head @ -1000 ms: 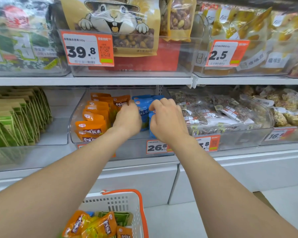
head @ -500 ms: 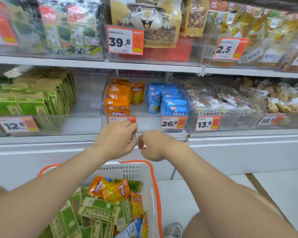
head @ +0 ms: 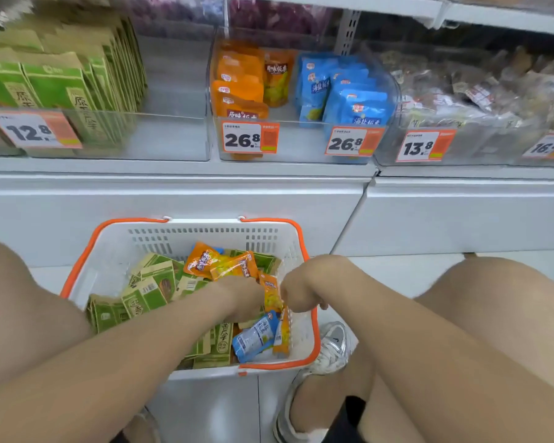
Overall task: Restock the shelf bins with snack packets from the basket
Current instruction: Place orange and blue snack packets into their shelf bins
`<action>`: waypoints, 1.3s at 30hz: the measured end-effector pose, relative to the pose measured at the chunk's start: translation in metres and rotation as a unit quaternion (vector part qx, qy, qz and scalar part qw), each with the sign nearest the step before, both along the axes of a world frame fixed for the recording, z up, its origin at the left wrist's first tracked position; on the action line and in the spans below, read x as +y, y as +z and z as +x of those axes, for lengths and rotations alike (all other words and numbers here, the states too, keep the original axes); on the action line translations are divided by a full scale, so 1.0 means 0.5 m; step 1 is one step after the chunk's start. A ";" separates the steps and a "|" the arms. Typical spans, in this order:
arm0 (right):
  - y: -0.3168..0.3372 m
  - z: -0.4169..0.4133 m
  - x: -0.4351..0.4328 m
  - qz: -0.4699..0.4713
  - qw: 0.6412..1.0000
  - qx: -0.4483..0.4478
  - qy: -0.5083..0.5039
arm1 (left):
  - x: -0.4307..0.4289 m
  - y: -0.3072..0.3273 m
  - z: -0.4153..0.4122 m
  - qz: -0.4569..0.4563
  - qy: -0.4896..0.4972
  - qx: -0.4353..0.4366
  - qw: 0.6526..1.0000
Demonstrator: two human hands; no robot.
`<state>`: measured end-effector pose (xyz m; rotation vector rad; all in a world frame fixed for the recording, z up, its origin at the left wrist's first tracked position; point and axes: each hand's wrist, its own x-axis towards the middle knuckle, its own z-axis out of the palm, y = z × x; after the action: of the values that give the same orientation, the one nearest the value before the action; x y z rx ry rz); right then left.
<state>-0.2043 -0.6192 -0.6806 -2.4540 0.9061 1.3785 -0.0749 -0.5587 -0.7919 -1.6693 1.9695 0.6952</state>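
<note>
A white basket with an orange rim (head: 115, 251) stands on the floor between my knees. Inside lie several green packets (head: 147, 292), orange packets (head: 218, 262) and a blue packet (head: 255, 338). My left hand (head: 237, 298) reaches down among the packets, its fingers hidden. My right hand (head: 301, 294) is curled at the basket's right side and pinches the edge of an upright orange packet (head: 272, 297) that stands between my hands. On the shelf above, a clear bin (head: 295, 145) holds orange packets (head: 240, 87) on its left and blue packets (head: 352, 103) on its right.
A bin of green packets (head: 61, 91) sits at the shelf's left, and a bin of clear-wrapped snacks (head: 480, 91) at its right. Price tags hang on the bin fronts. White base panels (head: 173, 199) run below the shelf. My shoe (head: 333, 350) is beside the basket.
Both hands have left the blue packets in the shelf bin and dropped into the basket. The view has tilted down, so the upper shelf is out of sight.
</note>
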 end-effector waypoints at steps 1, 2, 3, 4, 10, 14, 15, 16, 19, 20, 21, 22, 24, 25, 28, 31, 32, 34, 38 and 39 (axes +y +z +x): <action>0.000 0.000 0.001 0.004 1.000 0.019 0.006 | 0.010 -0.027 -0.011 0.022 -0.005 0.004 1.000; -0.004 0.000 -0.001 0.001 1.000 0.028 0.013 | 0.020 -0.053 -0.021 0.042 -0.005 0.014 0.999; -0.008 0.000 -0.004 -0.011 0.999 0.033 0.021 | 0.029 -0.077 -0.031 0.055 0.001 0.030 0.998; -0.012 0.001 -0.010 -0.023 0.999 0.033 0.023 | 0.038 -0.096 -0.042 0.061 0.003 0.048 0.997; -0.021 0.034 -0.046 -0.019 1.000 0.011 -0.005 | 0.058 -0.132 -0.084 0.105 -0.030 0.102 0.989; -0.027 0.059 -0.052 0.004 1.000 -0.008 0.002 | 0.052 -0.143 -0.078 0.113 -0.023 0.099 0.988; -0.025 0.064 -0.054 0.006 1.000 -0.012 0.002 | 0.049 -0.143 -0.074 0.131 0.000 0.123 0.984; -0.023 0.067 -0.058 0.007 1.000 -0.016 0.000 | 0.043 -0.139 -0.070 0.151 0.028 0.152 0.976; -0.006 0.069 -0.062 0.001 0.999 -0.033 0.004 | 0.034 -0.137 -0.070 0.195 0.112 0.223 0.948; -0.003 0.068 -0.064 0.001 0.999 -0.041 0.005 | 0.033 -0.140 -0.072 0.194 0.139 0.242 0.940; 0.002 0.066 -0.064 0.000 0.999 -0.049 0.003 | 0.033 -0.146 -0.074 0.181 0.168 0.261 0.933; 0.003 0.065 -0.065 0.001 0.998 -0.055 0.001 | 0.034 -0.151 -0.076 0.159 0.195 0.279 0.927; 0.005 0.062 -0.068 0.001 0.998 -0.066 -0.006 | 0.036 -0.163 -0.076 0.068 0.248 0.298 0.919; 0.005 0.058 -0.068 0.000 0.997 -0.070 -0.010 | 0.037 -0.169 -0.073 0.012 0.280 0.295 0.913; 0.006 0.049 -0.069 0.000 0.996 -0.087 -0.024 | 0.033 -0.161 -0.060 -0.096 0.372 0.286 0.878; 0.013 0.046 -0.074 0.003 0.996 -0.092 -0.022 | 0.012 -0.136 -0.026 -0.102 0.414 0.282 0.860; 0.018 0.045 -0.078 -0.003 0.995 -0.094 -0.022 | 0.003 -0.122 -0.012 -0.085 0.432 0.296 0.848; 0.038 0.039 -0.090 -0.029 0.993 -0.108 -0.039 | -0.015 -0.084 0.013 -0.052 0.482 0.375 0.790; 0.074 0.016 -0.129 -0.105 0.969 -0.196 -0.111 | -0.043 0.011 0.020 -0.060 0.505 0.543 0.668; 0.079 0.012 -0.139 -0.111 0.960 -0.221 -0.133 | -0.047 0.037 0.017 -0.073 0.497 0.561 0.658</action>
<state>-0.1982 -0.6885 -0.6411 -2.5202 1.2629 0.6311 -0.0666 -0.5822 -0.7734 -2.7839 1.4065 2.5166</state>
